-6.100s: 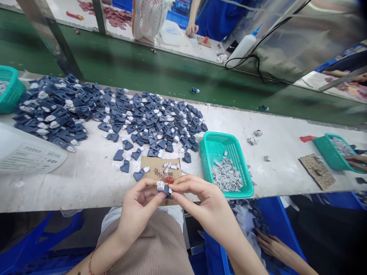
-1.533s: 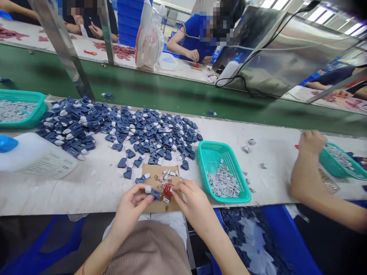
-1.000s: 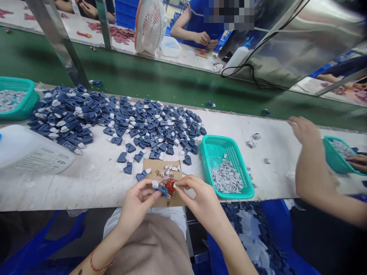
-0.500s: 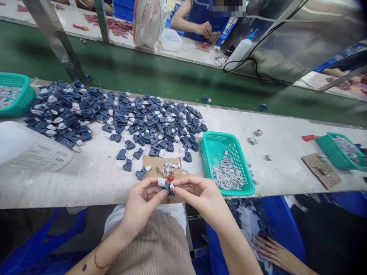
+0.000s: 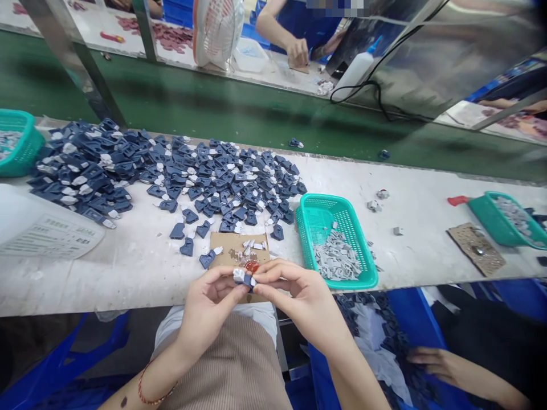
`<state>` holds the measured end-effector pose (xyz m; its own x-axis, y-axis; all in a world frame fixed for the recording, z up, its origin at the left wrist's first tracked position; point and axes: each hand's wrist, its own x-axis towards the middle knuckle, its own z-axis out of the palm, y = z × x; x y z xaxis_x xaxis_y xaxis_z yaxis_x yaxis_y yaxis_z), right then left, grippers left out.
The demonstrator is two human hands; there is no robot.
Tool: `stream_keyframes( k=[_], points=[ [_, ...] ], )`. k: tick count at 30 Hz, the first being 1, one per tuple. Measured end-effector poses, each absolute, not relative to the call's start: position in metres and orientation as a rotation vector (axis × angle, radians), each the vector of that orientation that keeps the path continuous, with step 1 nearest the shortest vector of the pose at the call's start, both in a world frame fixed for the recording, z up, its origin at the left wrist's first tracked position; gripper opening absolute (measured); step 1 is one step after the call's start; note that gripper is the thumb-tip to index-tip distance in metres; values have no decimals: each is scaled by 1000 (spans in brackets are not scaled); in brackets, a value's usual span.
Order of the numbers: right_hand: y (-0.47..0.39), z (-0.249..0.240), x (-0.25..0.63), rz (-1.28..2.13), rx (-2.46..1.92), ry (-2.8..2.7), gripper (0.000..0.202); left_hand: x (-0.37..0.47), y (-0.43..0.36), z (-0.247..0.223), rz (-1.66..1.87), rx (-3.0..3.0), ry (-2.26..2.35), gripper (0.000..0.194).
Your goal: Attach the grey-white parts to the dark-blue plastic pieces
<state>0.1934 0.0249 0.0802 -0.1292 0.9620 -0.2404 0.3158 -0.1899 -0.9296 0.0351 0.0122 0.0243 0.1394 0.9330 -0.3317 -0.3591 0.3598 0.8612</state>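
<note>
Between my two hands, above the near edge of a cardboard piece (image 5: 222,244), is a small navy and white part (image 5: 243,277). My left hand (image 5: 211,302) pinches its left side between thumb and fingers. From the right, my right hand (image 5: 299,287) closes thumb and fingertips on its other end. Small grey-white pieces (image 5: 253,245) and a red round spot (image 5: 252,266) lie on the cardboard. A large pile of navy parts with white ends (image 5: 205,176) spreads behind and to the left. Right of the cardboard stands a green basket (image 5: 368,267) holding grey pieces.
A white bottle (image 5: 47,225) lies at the left, near another green basket (image 5: 29,142). Farther right are a cardboard piece (image 5: 474,250) and a third basket (image 5: 491,219). A neighbour's hand (image 5: 448,367) reaches over a blue bin (image 5: 416,319). Another person works across the green strip.
The part between my hands has turned slightly, and my right fingertips sit closer around its end. The neighbour's hand has shifted right, and the person opposite has moved their hands apart.
</note>
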Motion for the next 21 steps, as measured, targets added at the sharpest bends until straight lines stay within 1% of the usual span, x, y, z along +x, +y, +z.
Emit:
stream_keyframes(
  k=[7, 9, 11, 14, 16, 19, 21],
  points=[
    [18, 87, 192, 1256, -1540, -1540, 8, 37, 11, 24, 1102, 772, 1037, 13],
    [18, 86, 194, 1283, -1529, -1492, 7, 38, 11, 26, 1109, 760, 1033, 13],
    [18, 82, 197, 1390, -1465, -1355, 3, 40, 12, 30, 1104, 700, 991, 14],
    [19, 73, 201, 1552, -1345, -1050, 17, 42, 16, 37, 1095, 619, 907, 15],
    [19, 68, 199, 1550, -1321, -914, 26, 43, 18, 41, 1101, 630, 888, 14],
    [17, 66, 190, 1612, -1285, -886, 41, 46, 20, 43, 1080, 661, 838, 11],
    [16, 66, 181, 1696, -1245, -900, 43, 49, 19, 42, 1054, 662, 797, 10]
  ],
)
